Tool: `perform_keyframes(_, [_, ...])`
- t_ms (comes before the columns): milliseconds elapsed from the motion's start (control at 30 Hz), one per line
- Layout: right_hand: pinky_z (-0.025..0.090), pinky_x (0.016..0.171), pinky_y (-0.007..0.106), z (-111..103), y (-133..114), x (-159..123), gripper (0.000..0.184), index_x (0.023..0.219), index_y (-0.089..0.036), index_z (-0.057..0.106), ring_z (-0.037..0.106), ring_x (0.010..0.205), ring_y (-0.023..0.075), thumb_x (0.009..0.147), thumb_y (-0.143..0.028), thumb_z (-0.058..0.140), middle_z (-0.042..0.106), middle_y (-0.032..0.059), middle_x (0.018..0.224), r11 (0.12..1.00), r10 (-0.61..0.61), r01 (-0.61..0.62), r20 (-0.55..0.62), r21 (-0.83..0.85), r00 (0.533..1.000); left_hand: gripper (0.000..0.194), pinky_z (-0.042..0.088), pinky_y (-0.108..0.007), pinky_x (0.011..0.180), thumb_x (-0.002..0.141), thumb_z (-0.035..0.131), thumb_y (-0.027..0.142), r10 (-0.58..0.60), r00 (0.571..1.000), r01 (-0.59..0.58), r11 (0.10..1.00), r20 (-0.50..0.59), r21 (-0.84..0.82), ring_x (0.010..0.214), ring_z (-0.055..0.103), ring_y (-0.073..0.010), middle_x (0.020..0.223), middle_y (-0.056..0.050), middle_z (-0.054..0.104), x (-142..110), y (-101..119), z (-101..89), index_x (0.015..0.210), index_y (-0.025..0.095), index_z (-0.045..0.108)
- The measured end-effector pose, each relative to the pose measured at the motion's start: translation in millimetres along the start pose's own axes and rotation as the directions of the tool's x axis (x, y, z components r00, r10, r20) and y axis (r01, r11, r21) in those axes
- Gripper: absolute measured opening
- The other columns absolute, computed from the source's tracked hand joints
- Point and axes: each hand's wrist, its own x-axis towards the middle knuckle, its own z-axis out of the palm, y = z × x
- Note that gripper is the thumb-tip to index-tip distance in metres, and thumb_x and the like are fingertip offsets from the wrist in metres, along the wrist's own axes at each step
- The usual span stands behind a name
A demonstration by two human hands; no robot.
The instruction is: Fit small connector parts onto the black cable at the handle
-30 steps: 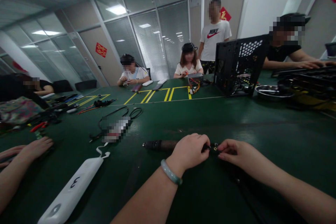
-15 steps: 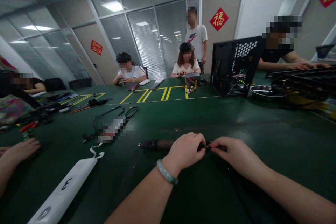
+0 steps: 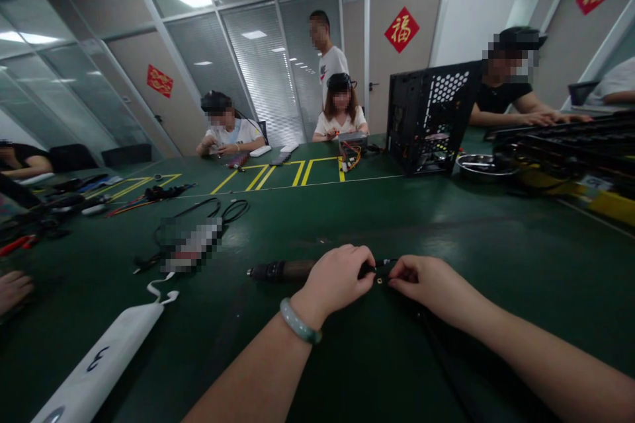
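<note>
My left hand (image 3: pixel 340 281), with a pale green bangle on its wrist, is closed over the rear of a dark electric screwdriver (image 3: pixel 288 271) lying on the green table. Its thumb and fingers pinch together at a small dark thing I cannot make out. On the right, my right hand (image 3: pixel 426 284) has its thumb and fingertips drawn together. Whatever they hold, if anything, is hidden. A tiny gold-coloured piece (image 3: pixel 380 281) shows between the two hands. Behind the fingertips runs a dark cable (image 3: pixel 389 261), and another black cable (image 3: pixel 441 350) passes below my right wrist.
A white power strip (image 3: pixel 104 357) lies at left, by a blurred-out packet (image 3: pixel 196 248) with black cables. Another person's hand (image 3: pixel 14 291) rests at the left edge. Farther back stand a black computer case (image 3: pixel 421 122) and a metal bowl (image 3: pixel 486 175). Several people sit around the table.
My hands have parted slightly; before, their fingertips met at a small piece. The gold-coloured piece now shows in the gap. The view has shifted, and the standing person has moved left.
</note>
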Motion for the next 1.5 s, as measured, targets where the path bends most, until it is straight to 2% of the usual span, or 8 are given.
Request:
perform_keyframes(433, [0.038, 0.057, 0.024, 5.2, -4.2, 2.7, 0.012, 0.084, -0.022, 0.068, 0.058, 0.064, 0.015, 0.082, -0.03, 0.06, 0.066, -0.0005, 0.075, 0.995, -0.089, 0.085, -0.085, -0.052, 0.992, 0.013, 0.045, -0.032, 0.076, 0.085, 0.062, 0.027, 0.047, 0.999, -0.047, 0.999, -0.007, 0.014, 0.087, 0.057, -0.0176, 0.091, 0.001, 0.061, -1.2, 2.4, -1.5, 0.096, 0.022, 0.057])
perform_keyframes(667, [0.038, 0.056, 0.024, 3.8, -1.0, 4.8, 0.013, 0.086, -0.022, 0.069, 0.059, 0.066, 0.0158, 0.082, -0.031, 0.059, 0.067, -0.0002, 0.077, 0.996, -0.083, 0.081, -0.043, -0.043, 0.996, 0.012, 0.044, -0.033, 0.077, 0.086, 0.063, 0.027, 0.037, 0.999, -0.036, 0.996, -0.01, 0.083, 0.086, 0.057, -0.0181, 0.09, 0.001, 0.061, -2.1, 8.9, -0.6, 0.094, 0.021, 0.056])
perform_keyframes(800, [0.039, 0.057, 0.024, 3.9, 0.0, 5.1, 0.013, 0.085, -0.023, 0.069, 0.06, 0.068, 0.0162, 0.082, -0.031, 0.059, 0.068, -0.0004, 0.079, 0.996, -0.085, 0.083, -0.028, -0.041, 0.996, 0.013, 0.045, -0.033, 0.075, 0.086, 0.064, 0.029, 0.02, 1.0, -0.019, 0.998, -0.015, 0.067, 0.084, 0.057, -0.0181, 0.089, 0.001, 0.06, -2.6, 9.4, 1.3, 0.093, 0.022, 0.056])
perform_keyframes(1033, [0.04, 0.058, 0.023, 3.1, -1.6, 4.4, 0.013, 0.085, -0.023, 0.068, 0.06, 0.068, 0.0157, 0.083, -0.032, 0.059, 0.068, -0.0015, 0.079, 0.995, -0.095, 0.095, -0.02, -0.021, 0.995, 0.013, 0.045, -0.032, 0.076, 0.087, 0.063, 0.029, 0.043, 0.998, -0.046, 0.996, 0.041, 0.074, 0.088, 0.057, -0.0176, 0.093, 0.001, 0.061, -1.6, 9.4, -2.2, 0.096, 0.022, 0.056])
perform_keyframes(1200, [0.04, 0.058, 0.024, 4.3, -1.6, 5.0, 0.014, 0.087, -0.024, 0.069, 0.061, 0.068, 0.0162, 0.083, -0.032, 0.058, 0.068, -0.0013, 0.078, 0.995, -0.097, 0.097, -0.02, -0.017, 0.995, 0.011, 0.044, -0.033, 0.082, 0.087, 0.063, 0.026, 0.096, 0.995, -0.098, 0.993, 0.02, 0.064, 0.092, 0.057, -0.0185, 0.097, 0.001, 0.063, -0.8, 10.4, -1.9, 0.097, 0.023, 0.059])
perform_keyframes(1500, [0.045, 0.063, 0.025, 3.1, -0.1, 5.3, 0.014, 0.088, -0.025, 0.071, 0.065, 0.076, 0.0194, 0.082, -0.034, 0.062, 0.072, -0.0003, 0.085, 0.999, -0.054, 0.054, 0.006, 0.006, 0.999, 0.008, 0.044, -0.033, 0.081, 0.088, 0.061, 0.024, 0.086, 0.996, -0.087, 0.994, 0.018, 0.063, 0.092, 0.057, -0.0188, 0.096, 0.0, 0.064, 0.1, 10.6, -0.7, 0.095, 0.022, 0.061])
